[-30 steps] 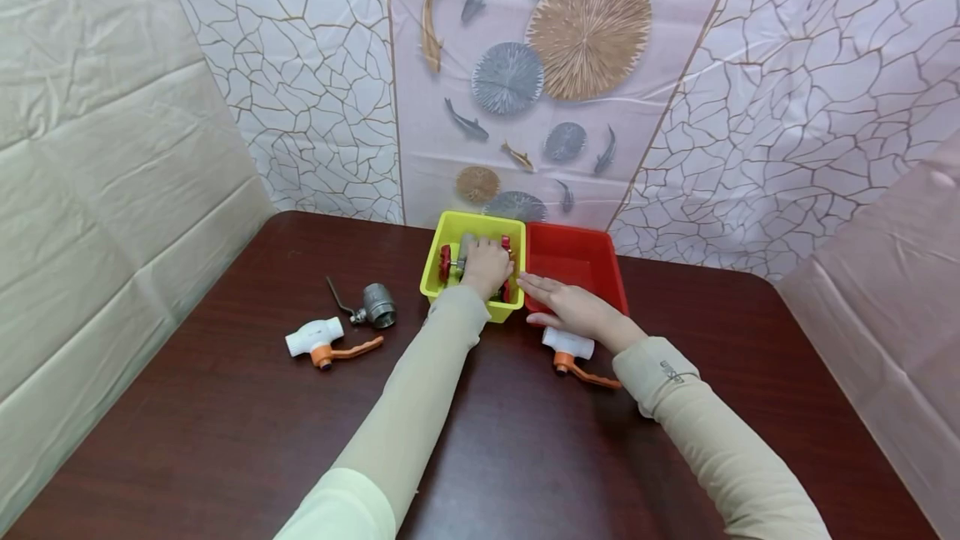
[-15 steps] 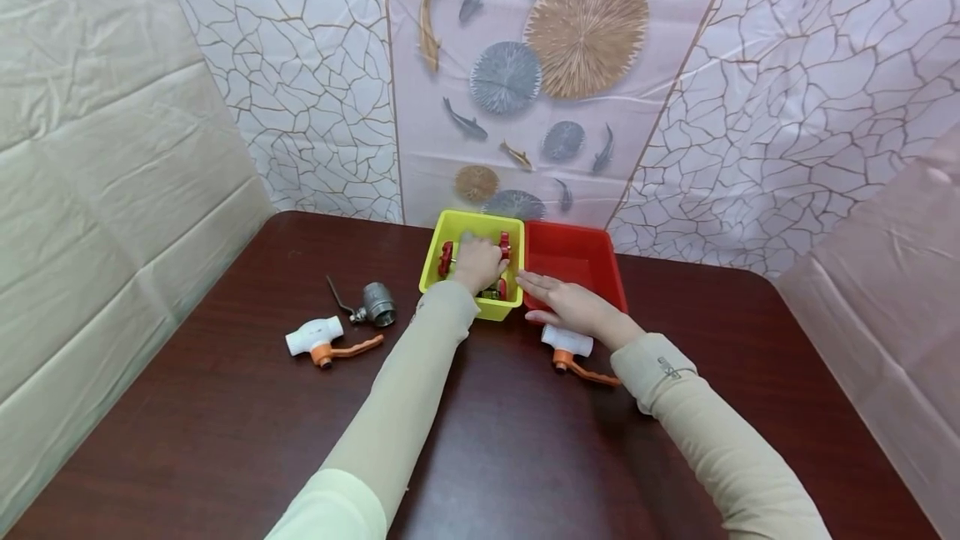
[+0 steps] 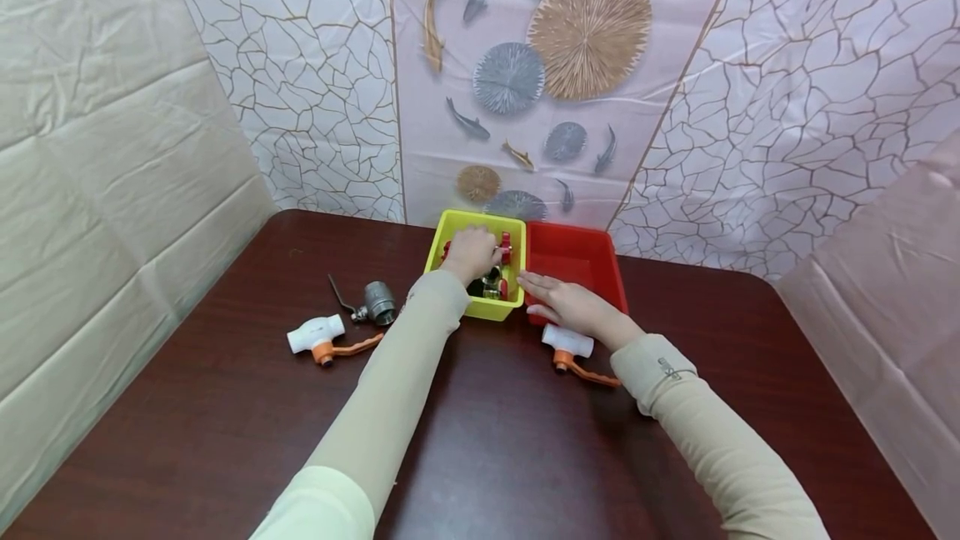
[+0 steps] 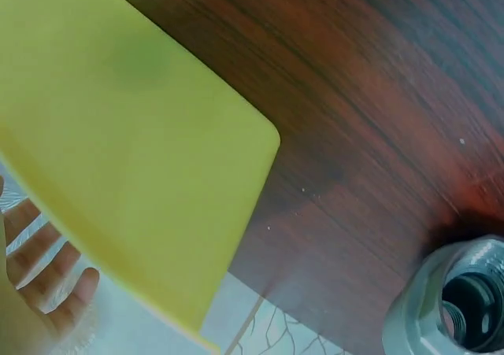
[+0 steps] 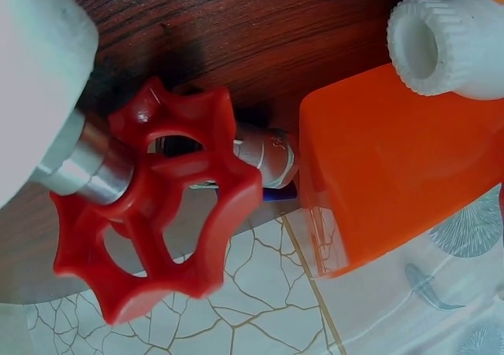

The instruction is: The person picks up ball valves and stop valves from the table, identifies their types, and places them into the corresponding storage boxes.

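both my hands are at the bins on the table [image 3: 517, 440]. my left hand [image 3: 471, 255] is at the yellow bin [image 3: 493, 310], fingers spread and a little bent, near a red-handled valve [image 3: 507, 249] inside; what the fingertips touch, i cannot tell. my right hand [image 3: 566, 303] keeps straight fingers over the near edge of the red bin [image 3: 573, 247]. just beside it lies a white valve [image 3: 567, 342]; a metal valve [image 3: 380, 304] lies farther left.

Yellow bin [image 4: 150, 142] on a dark wood table [image 4: 362, 134], spread fingers [image 4: 52, 275] beside it, metal fitting [image 4: 424, 312] at lower right.
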{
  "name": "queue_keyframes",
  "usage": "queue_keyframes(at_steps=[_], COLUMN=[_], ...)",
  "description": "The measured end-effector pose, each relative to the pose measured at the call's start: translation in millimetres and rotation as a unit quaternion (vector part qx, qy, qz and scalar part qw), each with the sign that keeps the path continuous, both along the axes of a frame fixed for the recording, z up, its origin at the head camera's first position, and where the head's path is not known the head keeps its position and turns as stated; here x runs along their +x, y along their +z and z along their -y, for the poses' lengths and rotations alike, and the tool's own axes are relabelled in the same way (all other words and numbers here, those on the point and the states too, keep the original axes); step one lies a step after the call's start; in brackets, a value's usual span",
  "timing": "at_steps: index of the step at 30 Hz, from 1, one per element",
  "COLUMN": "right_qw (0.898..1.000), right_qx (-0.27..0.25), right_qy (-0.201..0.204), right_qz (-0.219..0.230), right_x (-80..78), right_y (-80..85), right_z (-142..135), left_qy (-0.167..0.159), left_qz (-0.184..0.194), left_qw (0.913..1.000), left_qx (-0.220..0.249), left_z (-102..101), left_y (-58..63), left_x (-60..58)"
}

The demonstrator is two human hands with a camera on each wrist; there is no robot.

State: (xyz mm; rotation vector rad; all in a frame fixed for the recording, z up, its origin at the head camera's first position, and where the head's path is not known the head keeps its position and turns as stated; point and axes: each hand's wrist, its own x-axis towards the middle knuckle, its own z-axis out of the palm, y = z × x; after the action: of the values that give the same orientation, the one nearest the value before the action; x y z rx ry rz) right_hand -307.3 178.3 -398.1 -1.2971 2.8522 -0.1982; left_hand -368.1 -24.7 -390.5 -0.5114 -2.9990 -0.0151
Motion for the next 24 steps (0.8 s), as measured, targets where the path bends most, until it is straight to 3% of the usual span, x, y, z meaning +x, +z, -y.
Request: queue_keyframes(at_steps=[12,24], right_qw=[1.0,1.0], right_qx=[0.008,0.001], right_qy=[0.002,-0.001], right_qz=[-0.005,0.005], right_x=[1.3,2.5], right_y=[2.1,4.2], right_z=[2.3,3.3], left_qy=[-0.01,-0.006], left_qz=[-0.015,-0.021], left_qw=[0.9997,0.9997], left_qx=[0.018,0.004], left_z=[28.1,46.1], left_y=[16.6,27.0], left_x=[0.1,3.7])
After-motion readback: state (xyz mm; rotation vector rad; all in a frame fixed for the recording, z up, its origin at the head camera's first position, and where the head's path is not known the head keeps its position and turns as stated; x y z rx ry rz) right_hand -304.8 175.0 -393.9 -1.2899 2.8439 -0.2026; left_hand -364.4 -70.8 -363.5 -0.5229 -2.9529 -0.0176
